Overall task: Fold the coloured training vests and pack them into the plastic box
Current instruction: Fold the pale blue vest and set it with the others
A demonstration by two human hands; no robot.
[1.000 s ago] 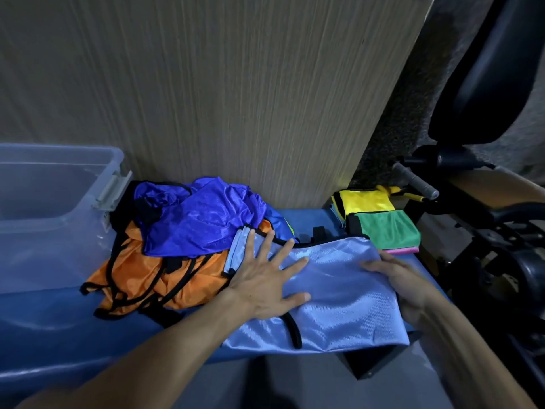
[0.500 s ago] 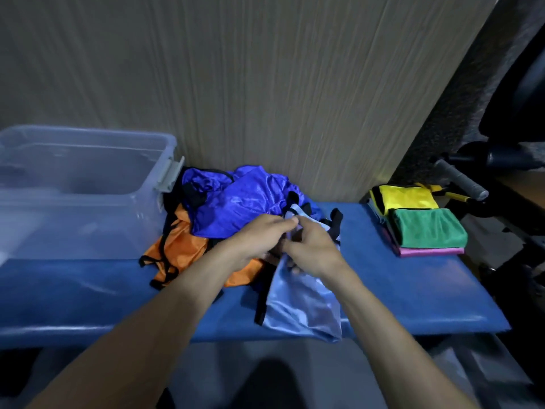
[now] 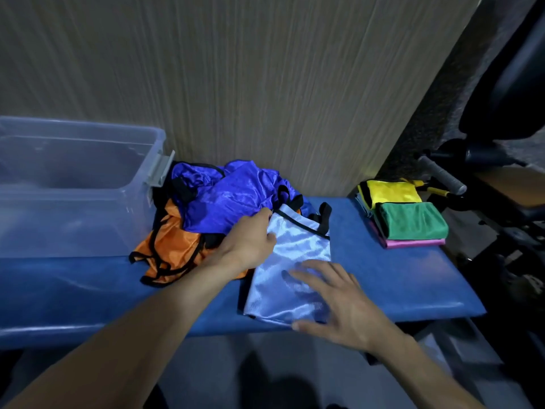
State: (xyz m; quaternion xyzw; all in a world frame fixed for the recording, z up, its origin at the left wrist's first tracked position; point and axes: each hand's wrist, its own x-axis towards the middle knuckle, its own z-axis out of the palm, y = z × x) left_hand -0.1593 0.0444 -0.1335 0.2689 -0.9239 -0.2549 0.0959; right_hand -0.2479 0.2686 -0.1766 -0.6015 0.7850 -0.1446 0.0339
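Your right hand [image 3: 339,299] is lying with its fingers straight and spread, released, pressing flat on the lower half of the light-blue vest [image 3: 290,270], near the front edge of the surface [image 3: 398,278]. Your left hand [image 3: 250,240] is resting at the vest's upper left corner, fingers bent against the black trim there; whether that grip is actually pinching the fabric cannot be told from this view.

The light-blue vest is lying folded into a narrow upright rectangle, shiny and fairly smooth, with black binding across its top edge and a black strap loop sticking out at its upper right. It is sitting around the middle of the surface, its lower edge reaching the front edge.

Just left of it, touching your left hand, the unfolded pile is lying crumpled: a royal-blue vest [image 3: 233,199] on top toward the back edge and an orange vest [image 3: 174,246] with black straps beneath it. Further left, the clear plastic box [image 3: 79,184] is standing at the left end, a grey latch on its near corner.

At the back right corner, well apart from your hands, a folded stack is sitting: yellow [image 3: 392,191], green [image 3: 413,222] and pink [image 3: 413,243] vests.

The surface is padded in blue and backing onto a wood-grain panel [image 3: 265,84]. Dark gym equipment [image 3: 507,178] is standing to the right.
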